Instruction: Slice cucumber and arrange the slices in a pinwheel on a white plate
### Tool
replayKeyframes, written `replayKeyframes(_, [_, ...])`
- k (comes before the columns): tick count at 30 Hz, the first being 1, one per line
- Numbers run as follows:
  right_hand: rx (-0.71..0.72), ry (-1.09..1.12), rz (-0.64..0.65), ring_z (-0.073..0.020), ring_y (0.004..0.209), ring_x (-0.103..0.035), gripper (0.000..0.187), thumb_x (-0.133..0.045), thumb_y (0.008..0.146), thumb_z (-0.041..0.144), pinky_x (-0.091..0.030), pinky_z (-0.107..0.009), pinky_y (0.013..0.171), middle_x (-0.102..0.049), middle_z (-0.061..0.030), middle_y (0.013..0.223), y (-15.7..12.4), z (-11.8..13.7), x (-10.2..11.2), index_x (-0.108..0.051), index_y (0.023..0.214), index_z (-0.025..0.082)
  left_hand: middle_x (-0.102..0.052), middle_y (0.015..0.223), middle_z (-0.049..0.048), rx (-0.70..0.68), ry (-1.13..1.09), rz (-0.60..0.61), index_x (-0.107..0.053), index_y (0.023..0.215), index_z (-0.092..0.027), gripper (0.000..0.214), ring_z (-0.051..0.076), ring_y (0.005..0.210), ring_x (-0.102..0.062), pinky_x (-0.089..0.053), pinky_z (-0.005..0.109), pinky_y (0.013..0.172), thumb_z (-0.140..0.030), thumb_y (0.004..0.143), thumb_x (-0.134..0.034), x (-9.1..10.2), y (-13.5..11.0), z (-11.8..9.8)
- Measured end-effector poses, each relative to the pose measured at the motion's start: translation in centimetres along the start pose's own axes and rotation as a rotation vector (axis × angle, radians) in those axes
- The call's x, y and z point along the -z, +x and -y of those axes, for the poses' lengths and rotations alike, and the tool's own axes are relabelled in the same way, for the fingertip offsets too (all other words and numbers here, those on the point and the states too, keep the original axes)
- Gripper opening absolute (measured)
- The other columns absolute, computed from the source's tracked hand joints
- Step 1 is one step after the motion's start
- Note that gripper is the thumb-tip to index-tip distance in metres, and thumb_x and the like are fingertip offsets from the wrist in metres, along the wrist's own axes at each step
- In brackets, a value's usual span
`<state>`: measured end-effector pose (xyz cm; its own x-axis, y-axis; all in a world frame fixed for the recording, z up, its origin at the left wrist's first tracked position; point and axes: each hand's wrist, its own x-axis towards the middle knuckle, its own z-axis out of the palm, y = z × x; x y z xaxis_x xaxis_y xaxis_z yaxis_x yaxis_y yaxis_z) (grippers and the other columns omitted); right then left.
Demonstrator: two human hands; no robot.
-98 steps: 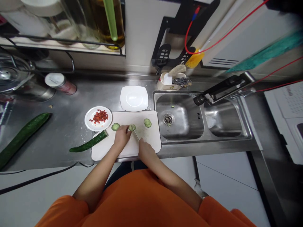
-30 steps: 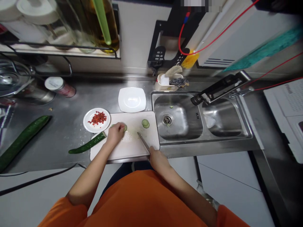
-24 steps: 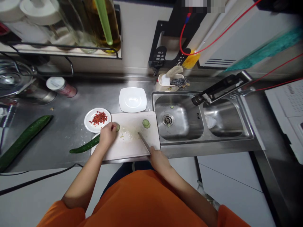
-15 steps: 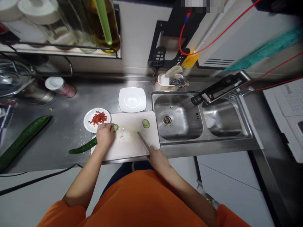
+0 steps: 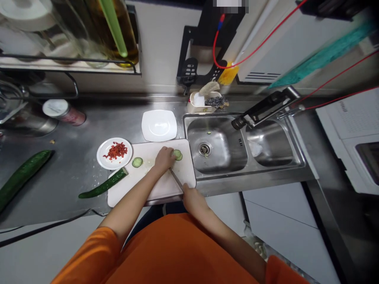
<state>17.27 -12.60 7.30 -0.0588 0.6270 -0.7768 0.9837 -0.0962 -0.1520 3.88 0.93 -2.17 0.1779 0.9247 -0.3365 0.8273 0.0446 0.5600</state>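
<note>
A white cutting board (image 5: 139,187) lies on the steel counter beside the sink. My left hand (image 5: 164,158) reaches across it to the cucumber slices (image 5: 177,154) at its far right corner, fingers curled onto them. My right hand (image 5: 191,198) stays at the board's near right edge, closed round the handle of a knife (image 5: 176,179) whose blade points up-left over the board. One cucumber slice (image 5: 137,162) lies alone at the board's far left. A cut piece of cucumber (image 5: 102,184) rests half on the board's left edge.
A small round plate of chopped red bits (image 5: 114,153) and an empty square white plate (image 5: 159,125) sit behind the board. A whole cucumber (image 5: 20,177) lies far left. The double sink (image 5: 222,148) with a black faucet (image 5: 263,107) is to the right.
My left hand left one slice at the board's far left and moved right to the slices at the far right corner. The right hand kept the knife low at the near edge.
</note>
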Motion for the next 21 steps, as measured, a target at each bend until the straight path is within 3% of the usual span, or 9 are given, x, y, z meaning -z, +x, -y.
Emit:
replayKeyframes(5, [0.006, 0.014, -0.003, -0.0252, 0.095, -0.067, 0.037, -0.034, 0.085, 0.000, -0.047, -0.029, 0.071, -0.069, -0.0152, 0.092, 0.1, -0.1, -0.2, -0.049, 0.116, 0.013, -0.061, 0.102, 0.0084, 0.035, -0.036, -0.054, -0.060, 0.099, -0.019, 0.025, 0.023, 0.101, -0.056, -0.044, 0.034, 0.087, -0.024, 0.075, -0.064, -0.5, 0.2, -0.3])
replayKeyframes(11, [-0.005, 0.024, 0.010, -0.0260, 0.096, -0.067, 0.037, -0.034, 0.086, 0.001, -0.047, -0.029, 0.070, -0.069, -0.0158, 0.094, 0.2, -0.2, 0.0, -0.049, 0.118, 0.013, -0.065, 0.077, -0.0003, 0.073, -0.204, -0.051, -0.058, 0.085, -0.022, 0.008, 0.016, 0.073, -0.058, -0.043, 0.028, 0.069, -0.022, 0.077, -0.058, 0.7, -0.9, -0.7])
replayKeyframes(18, [-0.003, 0.018, 0.033, -0.0264, 0.096, -0.066, 0.035, -0.035, 0.087, 0.005, -0.045, -0.029, 0.070, -0.068, -0.0153, 0.094, 0.3, -0.3, 0.4, -0.050, 0.117, 0.014, -0.066, 0.071, -0.0030, 0.266, -0.276, -0.161, -0.063, 0.086, -0.021, 0.014, 0.015, 0.069, -0.059, -0.043, 0.026, 0.069, -0.026, 0.074, -0.057, 3.8, -4.0, 2.9])
replayKeyframes(21, [0.001, 0.013, 0.026, -0.0262, 0.096, -0.066, 0.036, -0.036, 0.087, 0.006, -0.044, -0.028, 0.070, -0.067, -0.0149, 0.095, 0.5, -0.1, 0.5, -0.050, 0.119, 0.015, -0.066, 0.069, -0.0029, 0.294, -0.255, -0.163, -0.064, 0.084, -0.021, 0.014, 0.015, 0.067, -0.059, -0.043, 0.027, 0.070, -0.026, 0.073, -0.057, 4.2, -5.4, 4.5])
